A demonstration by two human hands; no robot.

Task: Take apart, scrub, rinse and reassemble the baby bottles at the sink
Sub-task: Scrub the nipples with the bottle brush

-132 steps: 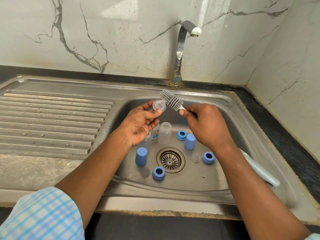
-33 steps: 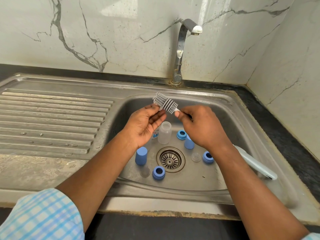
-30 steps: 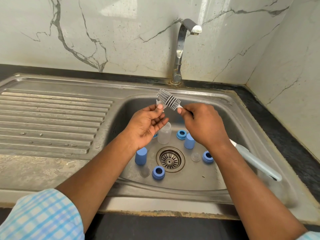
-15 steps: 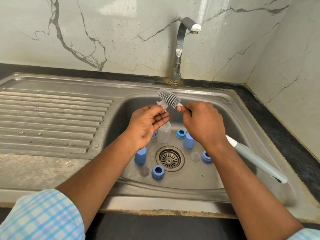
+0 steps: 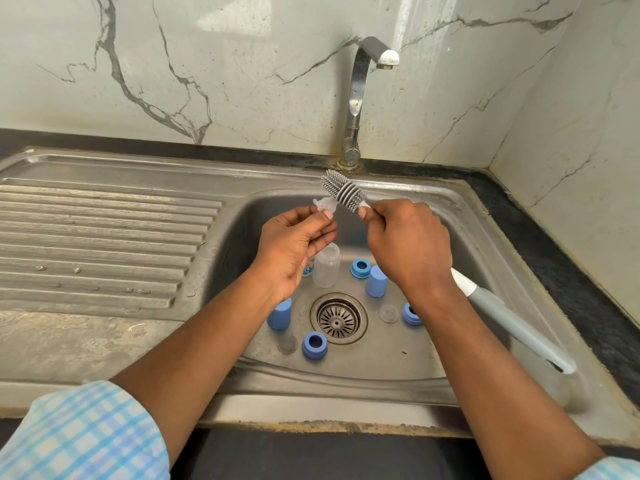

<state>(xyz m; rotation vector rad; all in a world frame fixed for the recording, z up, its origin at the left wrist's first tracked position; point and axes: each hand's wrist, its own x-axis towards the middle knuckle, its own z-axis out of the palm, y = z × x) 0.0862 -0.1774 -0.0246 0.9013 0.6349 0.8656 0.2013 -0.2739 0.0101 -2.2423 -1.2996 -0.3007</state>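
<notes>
- No word, brand, number or sign can be read anywhere in this view.
- The only print sits on a small bottle [image 5: 309, 270] in the sink, at about 10 o'clock from the drain [image 5: 338, 318]: a blue-and-white label, mostly hidden behind the left hand [image 5: 294, 244] and too small and blurred to make out any letters.

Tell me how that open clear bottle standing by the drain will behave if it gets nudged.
The clear bottle looks like empty thin plastic, so probably light and easily shoved. It stands upright and is taller than wide, so a nudge near its open neck would likely tip it. Once down, its round body could roll toward the drain.
</notes>
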